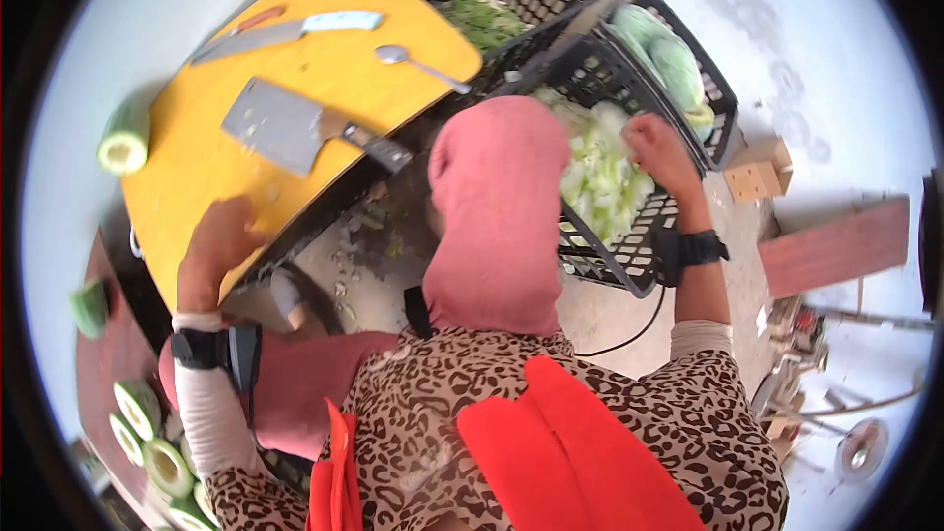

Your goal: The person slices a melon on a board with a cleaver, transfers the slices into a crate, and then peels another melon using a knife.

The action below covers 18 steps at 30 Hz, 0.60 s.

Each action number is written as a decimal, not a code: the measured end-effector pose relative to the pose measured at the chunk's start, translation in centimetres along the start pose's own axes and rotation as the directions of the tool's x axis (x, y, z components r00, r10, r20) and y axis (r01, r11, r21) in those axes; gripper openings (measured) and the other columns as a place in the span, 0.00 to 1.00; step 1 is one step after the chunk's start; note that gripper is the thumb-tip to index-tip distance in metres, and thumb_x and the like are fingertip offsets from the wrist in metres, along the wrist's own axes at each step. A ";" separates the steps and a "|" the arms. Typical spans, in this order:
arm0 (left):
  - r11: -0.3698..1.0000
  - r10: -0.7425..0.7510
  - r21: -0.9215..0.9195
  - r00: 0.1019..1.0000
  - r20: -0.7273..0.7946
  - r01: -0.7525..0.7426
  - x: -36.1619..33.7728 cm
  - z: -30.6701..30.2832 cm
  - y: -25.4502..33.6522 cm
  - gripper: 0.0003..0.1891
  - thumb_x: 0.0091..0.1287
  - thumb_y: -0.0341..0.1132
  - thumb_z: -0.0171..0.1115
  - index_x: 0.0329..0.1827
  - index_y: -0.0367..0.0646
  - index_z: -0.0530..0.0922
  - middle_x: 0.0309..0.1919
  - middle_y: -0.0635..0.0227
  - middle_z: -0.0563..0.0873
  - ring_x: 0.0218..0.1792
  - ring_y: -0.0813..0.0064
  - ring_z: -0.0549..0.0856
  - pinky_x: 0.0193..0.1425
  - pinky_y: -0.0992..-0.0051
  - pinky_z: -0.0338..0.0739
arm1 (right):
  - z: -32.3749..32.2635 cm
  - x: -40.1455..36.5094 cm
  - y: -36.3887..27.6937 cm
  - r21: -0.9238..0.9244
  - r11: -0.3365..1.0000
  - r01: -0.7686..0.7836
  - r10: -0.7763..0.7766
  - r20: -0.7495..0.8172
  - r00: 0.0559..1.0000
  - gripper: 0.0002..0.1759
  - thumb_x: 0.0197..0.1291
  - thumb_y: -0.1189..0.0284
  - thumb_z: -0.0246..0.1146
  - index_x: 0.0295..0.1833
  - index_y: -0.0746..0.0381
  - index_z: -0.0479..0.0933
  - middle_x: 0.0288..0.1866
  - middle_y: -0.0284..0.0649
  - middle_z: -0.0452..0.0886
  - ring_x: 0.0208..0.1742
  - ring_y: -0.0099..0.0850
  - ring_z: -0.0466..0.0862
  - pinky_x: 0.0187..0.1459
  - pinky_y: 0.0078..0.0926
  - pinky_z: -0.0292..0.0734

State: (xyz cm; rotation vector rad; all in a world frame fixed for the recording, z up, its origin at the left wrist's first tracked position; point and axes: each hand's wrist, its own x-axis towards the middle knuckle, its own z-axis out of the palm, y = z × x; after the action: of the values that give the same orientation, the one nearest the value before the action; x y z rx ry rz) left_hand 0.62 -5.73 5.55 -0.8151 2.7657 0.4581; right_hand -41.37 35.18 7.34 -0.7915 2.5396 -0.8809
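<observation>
My left hand rests at the lower edge of the yellow board, its fingers bent and slightly apart with nothing between them. The cleaver lies flat on the board above that hand. Farther back on the board are a knife with a pale blue handle and a metal spoon. On the right, my right hand is over the black crate of cut pale green pieces. Its fingers are curled, and what they hold, if anything, is hidden.
A black crate of green scraps stands behind the board. Another crate at the upper right holds whole green vegetables. A cut green vegetable stands left of the board, and several halves lie lower left. A cardboard box sits at the right.
</observation>
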 end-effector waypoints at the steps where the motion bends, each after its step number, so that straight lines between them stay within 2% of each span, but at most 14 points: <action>1: 1.000 -0.017 -0.022 0.999 0.029 0.017 0.3 -0.1 -0.5 0.17 0.49 0.41 0.74 0.29 0.36 0.77 0.27 0.51 0.82 0.34 0.48 0.81 0.40 0.57 0.76 | 0.7 -0.2 2.8 0.009 0.994 -0.107 0.107 -0.039 0.993 0.20 0.62 0.60 0.66 0.48 0.66 0.76 0.29 0.38 0.82 0.28 0.25 0.85 0.32 0.26 0.77; 3: 0.996 -0.058 -0.062 0.994 0.097 0.064 0.9 -0.2 -0.7 0.18 0.48 0.39 0.76 0.26 0.36 0.75 0.22 0.53 0.81 0.28 0.54 0.83 0.33 0.61 0.77 | 1.4 0.2 10.1 -0.077 0.983 -0.164 0.148 -0.178 0.973 0.18 0.60 0.61 0.66 0.43 0.66 0.78 0.29 0.42 0.84 0.28 0.29 0.86 0.33 0.29 0.79; 4: 0.982 -0.126 -0.124 0.982 0.143 0.144 1.0 -0.6 -0.2 0.18 0.47 0.36 0.77 0.25 0.37 0.74 0.20 0.56 0.80 0.25 0.58 0.83 0.29 0.63 0.76 | 1.9 0.5 13.6 -0.115 0.975 -0.190 0.155 -0.258 0.954 0.16 0.59 0.62 0.66 0.40 0.66 0.79 0.28 0.43 0.85 0.27 0.31 0.86 0.33 0.30 0.79; 6: 0.921 -0.255 -0.231 0.935 0.247 0.313 1.2 -1.5 0.7 0.19 0.46 0.32 0.79 0.23 0.38 0.71 0.16 0.62 0.77 0.18 0.68 0.81 0.20 0.69 0.73 | 2.6 -0.1 15.8 -0.051 0.907 -0.417 0.400 -0.198 0.895 0.15 0.57 0.63 0.65 0.37 0.66 0.80 0.25 0.44 0.85 0.27 0.35 0.86 0.34 0.31 0.80; 7: 0.910 -0.251 -0.266 0.933 0.258 0.318 1.4 -1.3 0.3 0.19 0.45 0.30 0.79 0.22 0.39 0.70 0.15 0.65 0.75 0.16 0.71 0.80 0.18 0.71 0.72 | 3.1 -0.3 16.9 -0.024 0.852 -0.523 0.514 -0.158 0.843 0.15 0.56 0.64 0.64 0.36 0.67 0.80 0.24 0.45 0.84 0.26 0.36 0.86 0.35 0.32 0.80; 9: 0.880 -0.249 -0.334 0.927 0.282 0.338 1.7 -0.8 -0.8 0.21 0.45 0.26 0.79 0.21 0.41 0.68 0.13 0.69 0.73 0.14 0.78 0.78 0.14 0.75 0.68 | 4.6 -0.2 19.3 -0.038 0.836 -0.547 0.541 -0.099 0.835 0.13 0.55 0.65 0.63 0.34 0.66 0.80 0.22 0.45 0.84 0.25 0.38 0.86 0.34 0.33 0.81; 10: 0.879 -0.259 -0.324 0.921 0.291 0.350 1.7 -0.7 -0.7 0.20 0.45 0.26 0.79 0.21 0.41 0.68 0.13 0.69 0.74 0.14 0.77 0.79 0.14 0.75 0.68 | 5.5 -0.2 20.0 -0.046 0.829 -0.557 0.554 -0.065 0.830 0.13 0.54 0.65 0.63 0.32 0.66 0.81 0.20 0.45 0.83 0.24 0.39 0.86 0.34 0.33 0.81; 11: 0.878 -0.272 -0.314 0.915 0.297 0.362 1.8 -0.8 -0.6 0.20 0.45 0.26 0.79 0.21 0.40 0.68 0.13 0.68 0.74 0.14 0.77 0.79 0.14 0.75 0.69 | 6.6 0.1 20.6 -0.076 0.854 -0.514 0.510 -0.069 0.858 0.12 0.52 0.65 0.63 0.34 0.65 0.80 0.27 0.48 0.85 0.30 0.42 0.86 0.39 0.37 0.81; 13: 0.875 -0.289 -0.298 0.906 0.310 0.382 1.9 -1.1 -0.2 0.19 0.45 0.25 0.78 0.21 0.40 0.69 0.13 0.67 0.76 0.14 0.76 0.79 0.15 0.75 0.69 | 9.7 0.9 21.6 -0.196 0.956 -0.218 0.181 -0.189 0.965 0.12 0.51 0.66 0.64 0.37 0.64 0.80 0.32 0.50 0.85 0.36 0.46 0.86 0.42 0.39 0.81; 14: 0.875 -0.299 -0.287 0.902 0.312 0.390 1.9 -1.2 0.1 0.19 0.45 0.25 0.78 0.21 0.40 0.69 0.14 0.66 0.76 0.13 0.76 0.79 0.15 0.76 0.69 | 11.1 1.5 22.0 -0.271 0.960 -0.067 0.002 -0.233 0.972 0.12 0.51 0.67 0.65 0.38 0.63 0.80 0.35 0.50 0.85 0.39 0.47 0.85 0.44 0.41 0.80; 16: 0.873 -0.320 -0.272 0.896 0.310 0.405 1.9 -1.5 0.6 0.19 0.45 0.25 0.78 0.21 0.40 0.69 0.14 0.66 0.77 0.13 0.76 0.79 0.15 0.76 0.70 | 12.3 3.0 18.8 -0.187 0.979 -0.080 0.064 -0.090 0.994 0.16 0.51 0.71 0.63 0.47 0.61 0.78 0.43 0.52 0.83 0.47 0.52 0.82 0.51 0.43 0.77; 18: 0.875 -0.334 -0.249 0.891 0.307 0.414 1.9 -1.6 0.8 0.18 0.45 0.25 0.77 0.21 0.40 0.69 0.14 0.66 0.77 0.14 0.76 0.79 0.15 0.76 0.70 | 14.4 4.6 17.9 -0.288 0.955 0.068 -0.095 -0.082 0.992 0.22 0.52 0.75 0.61 0.56 0.57 0.75 0.48 0.50 0.81 0.50 0.52 0.80 0.51 0.45 0.76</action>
State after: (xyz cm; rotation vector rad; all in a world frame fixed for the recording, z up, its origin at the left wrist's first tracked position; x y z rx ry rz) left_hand -1.59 -6.63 6.66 -1.2404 2.2499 0.8607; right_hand -45.21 37.44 -15.68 -0.9664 2.7750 -0.5950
